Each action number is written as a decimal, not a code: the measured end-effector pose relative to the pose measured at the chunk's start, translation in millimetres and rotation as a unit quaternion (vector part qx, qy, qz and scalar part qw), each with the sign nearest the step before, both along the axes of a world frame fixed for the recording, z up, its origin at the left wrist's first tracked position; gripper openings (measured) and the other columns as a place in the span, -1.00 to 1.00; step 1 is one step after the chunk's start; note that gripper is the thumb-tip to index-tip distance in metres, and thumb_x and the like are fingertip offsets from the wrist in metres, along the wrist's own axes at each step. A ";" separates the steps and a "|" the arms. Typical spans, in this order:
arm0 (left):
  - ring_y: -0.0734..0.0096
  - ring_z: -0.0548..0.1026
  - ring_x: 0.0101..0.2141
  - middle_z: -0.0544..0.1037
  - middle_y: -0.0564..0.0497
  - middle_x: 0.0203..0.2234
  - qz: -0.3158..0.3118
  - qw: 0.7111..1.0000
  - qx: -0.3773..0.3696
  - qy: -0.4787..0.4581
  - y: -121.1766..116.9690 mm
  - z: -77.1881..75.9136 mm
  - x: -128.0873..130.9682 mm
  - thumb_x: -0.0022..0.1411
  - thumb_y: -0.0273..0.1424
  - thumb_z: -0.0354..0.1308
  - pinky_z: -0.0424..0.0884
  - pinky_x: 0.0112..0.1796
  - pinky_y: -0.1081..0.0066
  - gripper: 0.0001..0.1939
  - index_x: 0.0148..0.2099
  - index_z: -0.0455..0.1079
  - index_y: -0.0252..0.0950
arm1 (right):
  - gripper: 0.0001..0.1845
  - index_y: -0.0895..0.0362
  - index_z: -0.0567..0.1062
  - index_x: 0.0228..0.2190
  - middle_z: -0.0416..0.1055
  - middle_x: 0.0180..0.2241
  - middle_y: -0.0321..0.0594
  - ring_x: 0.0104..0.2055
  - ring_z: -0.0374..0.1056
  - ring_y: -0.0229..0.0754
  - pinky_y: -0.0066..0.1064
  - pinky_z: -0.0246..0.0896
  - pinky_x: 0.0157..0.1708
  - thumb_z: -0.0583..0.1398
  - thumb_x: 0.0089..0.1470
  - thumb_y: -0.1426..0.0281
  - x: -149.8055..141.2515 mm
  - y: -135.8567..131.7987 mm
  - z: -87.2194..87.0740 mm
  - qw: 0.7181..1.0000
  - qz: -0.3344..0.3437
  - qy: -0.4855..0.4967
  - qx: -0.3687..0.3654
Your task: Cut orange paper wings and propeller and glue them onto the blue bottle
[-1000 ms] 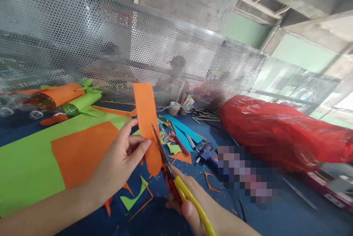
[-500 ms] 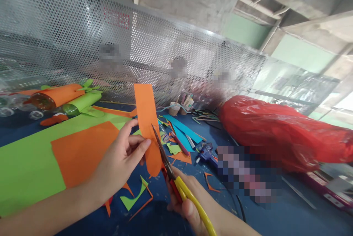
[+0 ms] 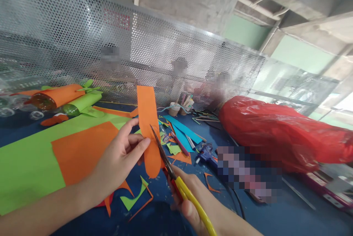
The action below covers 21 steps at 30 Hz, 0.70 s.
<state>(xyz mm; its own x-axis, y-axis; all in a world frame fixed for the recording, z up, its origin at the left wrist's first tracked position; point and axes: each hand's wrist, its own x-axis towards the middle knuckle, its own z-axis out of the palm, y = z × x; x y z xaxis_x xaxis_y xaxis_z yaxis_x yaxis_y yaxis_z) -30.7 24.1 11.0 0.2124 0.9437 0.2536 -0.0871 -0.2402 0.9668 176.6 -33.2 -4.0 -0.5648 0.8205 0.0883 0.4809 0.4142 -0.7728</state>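
Observation:
Between the thumb and fingers of my left hand (image 3: 128,147) is an upright strip of orange paper (image 3: 147,111), rounded at its lower end. My right hand (image 3: 190,199) grips a pair of scissors (image 3: 180,188) with yellow and red handles. The dark blades slant up and left across the strip's right side, their tip near its middle. Whether they are cutting into the paper cannot be made out. Beneath my hands lie curved scraps of green paper (image 3: 135,195) and orange paper (image 3: 211,183).
A green sheet (image 3: 24,162) with an orange sheet (image 3: 82,151) on it covers the left side. Paper-wrapped bottles (image 3: 63,96) lie behind. A blue glue gun (image 3: 206,155), blue paper strips (image 3: 182,129), cups of sticks (image 3: 174,108) and a red plastic bag (image 3: 270,129) are toward the right.
The orange strip has shifted slightly right and down, standing a little straighter. My hands and the scissors keep almost the same positions.

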 end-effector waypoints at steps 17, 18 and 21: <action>0.35 0.53 -0.42 0.55 0.11 -0.46 0.000 1.000 -0.007 -0.004 2.8 2.1 -1.1 0.24 -0.21 0.14 0.41 -0.45 0.45 -0.45 0.20 0.08 -0.19 | -0.19 0.18 0.33 -0.24 0.19 -0.51 -0.31 -0.54 0.00 -0.30 -0.48 0.06 -0.59 -0.21 0.05 -0.29 2.8 -1.2 10.0 0.998 -0.014 -0.040 0.046; 0.34 0.53 -0.43 0.55 0.10 -0.47 -0.002 1.000 -0.007 -0.005 2.8 2.1 -0.9 0.23 -0.21 0.14 0.42 -0.46 0.44 -0.45 0.20 0.09 -0.19 | -0.18 0.18 0.33 -0.23 0.20 -0.51 -0.31 -0.54 0.01 -0.29 -0.48 0.07 -0.59 -0.20 0.05 -0.29 2.6 -1.4 9.7 0.998 -0.014 -0.039 0.049; 0.30 0.57 -0.35 0.60 0.07 -0.41 -0.020 0.999 -0.018 -0.032 2.7 2.3 -0.3 0.23 -0.24 0.15 0.47 -0.37 0.41 -0.46 0.20 0.10 -0.17 | -0.17 0.19 0.34 -0.22 0.22 -0.50 -0.28 -0.54 0.04 -0.28 -0.46 0.09 -0.57 -0.21 0.05 -0.29 0.9 -2.7 8.9 0.997 -0.032 -0.036 0.067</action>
